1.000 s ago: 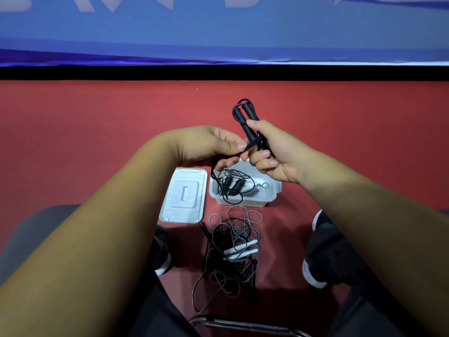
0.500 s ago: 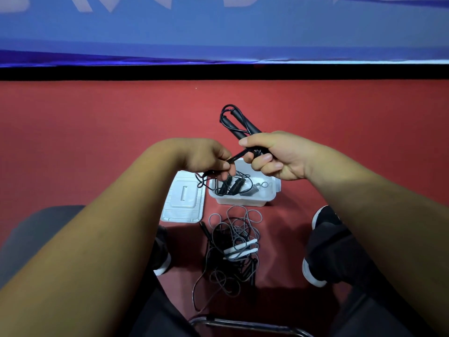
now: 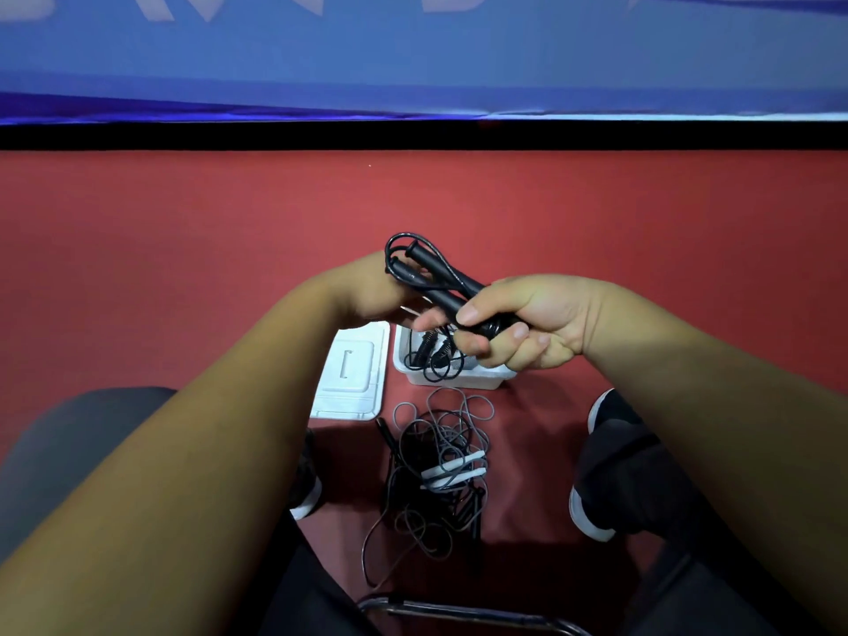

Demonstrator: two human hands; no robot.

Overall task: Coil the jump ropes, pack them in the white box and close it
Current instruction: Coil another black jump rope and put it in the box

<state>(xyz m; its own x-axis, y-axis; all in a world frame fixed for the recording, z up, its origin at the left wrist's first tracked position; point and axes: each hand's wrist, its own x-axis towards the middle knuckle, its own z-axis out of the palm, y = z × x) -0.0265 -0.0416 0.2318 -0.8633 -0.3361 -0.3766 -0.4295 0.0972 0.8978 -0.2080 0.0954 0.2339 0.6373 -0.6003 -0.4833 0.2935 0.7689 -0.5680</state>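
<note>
Two slim handles of a black jump rope (image 3: 440,282) lie side by side in the right hand (image 3: 527,323), whose fingers and thumb are curled tight round their lower ends. The handle tips point toward ten o'clock, and a loop of thin, glossy cord arcs over them. The left hand (image 3: 376,286) sits just beside the tips, at their eight o'clock, with its back to the camera. Its fingers are turned away, so whether they pinch the cord cannot be told.

Both hands are held over the white box (image 3: 459,381), which stands open on the red floor (image 3: 206,268) near the middle of the view. A dark rope with ribbed handles (image 3: 433,355) already lies inside it. The lid (image 3: 351,383) lies flat just beside the box at its nine o'clock. At the box's six o'clock, between the person's shoes (image 3: 592,516), is a tangle of grey and black ropes (image 3: 436,452) with a pair of white handles (image 3: 452,470) across it.

The held rope looks light, and its cord thin, limp and probably springy, so coils are likely to flop open if let go. The stiff handles are the sound place to hold: pinned together, they anchor the bundle while the cord is wound. The glossy cord may slip through loose fingers, so a firm pinch close to the handles seems wise. The box looks small, so the bundle must be compact for the lid to shut.
</note>
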